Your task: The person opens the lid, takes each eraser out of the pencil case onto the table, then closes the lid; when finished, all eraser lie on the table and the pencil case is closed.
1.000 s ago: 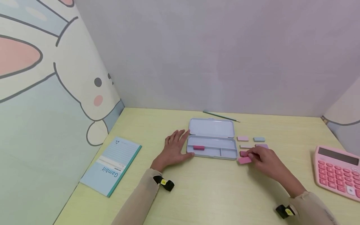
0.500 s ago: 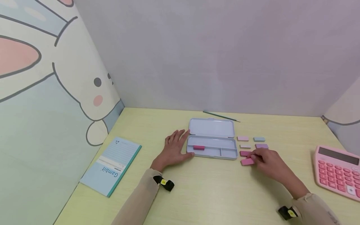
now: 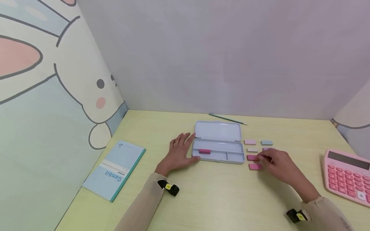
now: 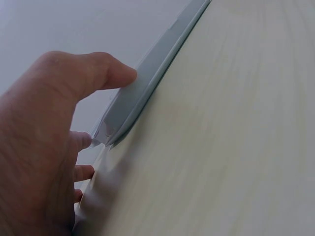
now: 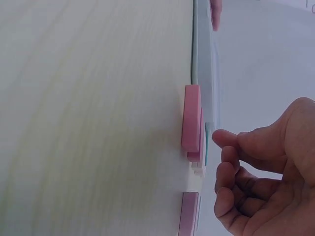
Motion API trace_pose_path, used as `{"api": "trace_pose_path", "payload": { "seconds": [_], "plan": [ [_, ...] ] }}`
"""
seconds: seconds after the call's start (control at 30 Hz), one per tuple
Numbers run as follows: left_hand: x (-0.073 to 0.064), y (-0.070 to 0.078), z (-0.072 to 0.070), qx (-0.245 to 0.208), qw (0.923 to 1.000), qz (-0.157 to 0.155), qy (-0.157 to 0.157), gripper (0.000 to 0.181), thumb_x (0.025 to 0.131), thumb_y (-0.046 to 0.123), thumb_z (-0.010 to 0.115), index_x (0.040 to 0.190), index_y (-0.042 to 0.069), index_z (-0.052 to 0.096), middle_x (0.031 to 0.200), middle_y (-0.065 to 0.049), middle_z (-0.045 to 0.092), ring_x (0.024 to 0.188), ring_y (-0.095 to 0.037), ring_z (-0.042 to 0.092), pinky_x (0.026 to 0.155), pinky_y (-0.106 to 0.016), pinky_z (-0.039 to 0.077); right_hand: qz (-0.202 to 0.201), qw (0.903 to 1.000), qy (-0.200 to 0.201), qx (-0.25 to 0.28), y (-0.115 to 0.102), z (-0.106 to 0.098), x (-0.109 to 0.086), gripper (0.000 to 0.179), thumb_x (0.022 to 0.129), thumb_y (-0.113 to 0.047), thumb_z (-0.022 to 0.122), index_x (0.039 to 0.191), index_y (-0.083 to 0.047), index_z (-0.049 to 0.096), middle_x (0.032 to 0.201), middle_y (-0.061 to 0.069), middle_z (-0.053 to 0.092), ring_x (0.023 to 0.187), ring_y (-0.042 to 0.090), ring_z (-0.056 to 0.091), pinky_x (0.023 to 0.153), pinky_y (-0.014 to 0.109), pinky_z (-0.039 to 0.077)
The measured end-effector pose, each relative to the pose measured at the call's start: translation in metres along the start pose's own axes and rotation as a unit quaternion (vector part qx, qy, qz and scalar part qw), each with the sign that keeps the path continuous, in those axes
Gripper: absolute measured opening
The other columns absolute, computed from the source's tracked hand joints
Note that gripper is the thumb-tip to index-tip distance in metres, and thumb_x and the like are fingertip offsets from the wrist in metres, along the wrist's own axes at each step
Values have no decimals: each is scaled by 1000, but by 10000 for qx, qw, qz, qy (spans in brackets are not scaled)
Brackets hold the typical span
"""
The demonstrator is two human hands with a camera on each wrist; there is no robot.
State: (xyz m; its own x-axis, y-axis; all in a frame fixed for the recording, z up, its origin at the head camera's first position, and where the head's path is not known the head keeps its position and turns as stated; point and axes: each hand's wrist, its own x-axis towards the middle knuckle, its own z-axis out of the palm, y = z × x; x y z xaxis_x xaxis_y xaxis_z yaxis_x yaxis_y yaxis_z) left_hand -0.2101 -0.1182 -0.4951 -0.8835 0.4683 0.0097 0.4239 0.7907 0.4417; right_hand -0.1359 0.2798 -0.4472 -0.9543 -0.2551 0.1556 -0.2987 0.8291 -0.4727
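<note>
In the head view, a pale lavender pencil case [image 3: 217,131] lies with its lid raised back; a dark pink block [image 3: 204,151] sits inside. My left hand [image 3: 180,154] rests at its left end, fingers spread. In the left wrist view, the thumb [image 4: 115,73] touches the case's side wall [image 4: 147,73]. My right hand [image 3: 276,163] hovers over small eraser-like blocks, nothing visible in its loosely curled fingers. Just by its fingertips lie a pink block [image 3: 255,166] and a darker pink block [image 3: 251,157]. The right wrist view shows the pink block [image 5: 191,118] apart from the fingers.
Pink [image 3: 250,142], blue [image 3: 266,142], whitish [image 3: 252,150] and partly hidden purple [image 3: 268,149] blocks lie right of the case. A pencil [image 3: 227,119] is behind it. A notebook [image 3: 114,170] lies left, a pink calculator [image 3: 347,176] right. Walls bound the table's back and left.
The pink block has shifted slightly right and straightened below the darker pink one. My right hand has let go of it and moved slightly away. The left hand stays put.
</note>
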Motion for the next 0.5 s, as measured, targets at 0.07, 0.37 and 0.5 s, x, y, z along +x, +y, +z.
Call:
{"api": "trace_pose_path", "payload": {
  "seconds": [0.07, 0.37, 0.5],
  "plan": [
    [0, 0, 0, -15, 10000, 9, 22, 99, 94, 65, 60, 174, 25, 18, 178, -12, 25, 168, -40, 13, 128, -69, 18, -65, 10000, 13, 73, -3, 1, 3, 8, 99, -6, 72, 99, -8, 81, 85, -2, 71, 71, 2, 47, 62, 24, 40],
    [-1, 1, -1, -71, 10000, -4, 35, 98, 94, 63, 61, 174, 24, 20, 178, -13, 25, 168, -41, 13, 128, -69, 18, -342, 9967, -156, 720, -31, 15, 22, 7, 100, -8, 74, 104, -8, 79, 79, -7, 64, 69, 1, 51, 62, 23, 44],
    [-1, 1, -1, -53, 10000, 10, 42, 98, 94, 64, 61, 174, 24, 20, 178, -13, 25, 168, -41, 13, 128, -69, 18, -492, 9964, -105, 676, -45, 23, 34, 9, 98, -4, 74, 104, -9, 79, 85, -5, 68, 75, 5, 52, 65, 24, 45]
  ]
}}
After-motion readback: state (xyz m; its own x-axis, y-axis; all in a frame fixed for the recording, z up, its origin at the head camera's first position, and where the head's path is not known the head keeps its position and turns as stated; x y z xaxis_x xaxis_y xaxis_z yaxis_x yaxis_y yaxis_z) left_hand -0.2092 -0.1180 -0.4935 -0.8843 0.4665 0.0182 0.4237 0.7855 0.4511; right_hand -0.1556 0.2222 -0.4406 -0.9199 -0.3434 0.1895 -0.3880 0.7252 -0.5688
